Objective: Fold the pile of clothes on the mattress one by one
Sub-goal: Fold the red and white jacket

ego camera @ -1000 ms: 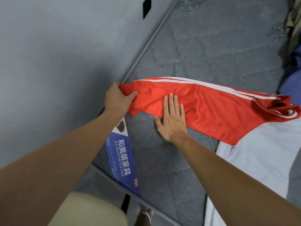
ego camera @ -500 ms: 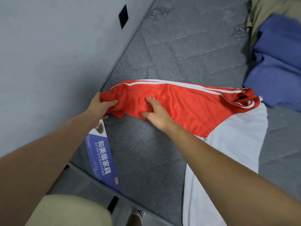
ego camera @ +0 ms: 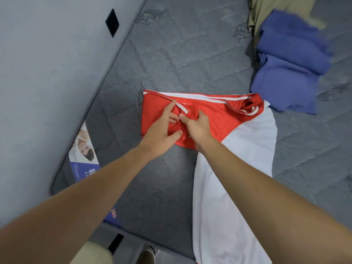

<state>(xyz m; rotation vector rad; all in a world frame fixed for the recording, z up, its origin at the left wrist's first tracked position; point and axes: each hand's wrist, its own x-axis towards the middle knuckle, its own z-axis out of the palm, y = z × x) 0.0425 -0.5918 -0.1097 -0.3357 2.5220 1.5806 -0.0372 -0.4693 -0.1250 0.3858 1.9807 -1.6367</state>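
A shirt with a white body (ego camera: pixel 230 187) and a red sleeve (ego camera: pixel 215 119) trimmed in white stripes lies on the grey mattress (ego camera: pixel 182 54). The sleeve is folded back on itself, and its left edge sits near the middle of the mattress. My left hand (ego camera: pixel 162 130) rests on the folded sleeve with its index finger stretched to a white stripe. Right beside it, my right hand (ego camera: pixel 197 126) pinches a bunched ridge of red fabric between thumb and fingers. The two hands nearly touch.
Folded blue clothes (ego camera: pixel 289 60) lie at the upper right with a khaki garment (ego camera: pixel 266 8) behind them. A grey wall (ego camera: pixel 47 73) runs along the mattress's left side. A printed label (ego camera: pixel 83 155) marks the near-left corner. My shoe (ego camera: pixel 146 256) shows below the mattress edge.
My left hand carried the sleeve's end rightward and folded it over itself, then eased its grip. My right hand went from pressing flat to pinching the fabric. The view shifted right.
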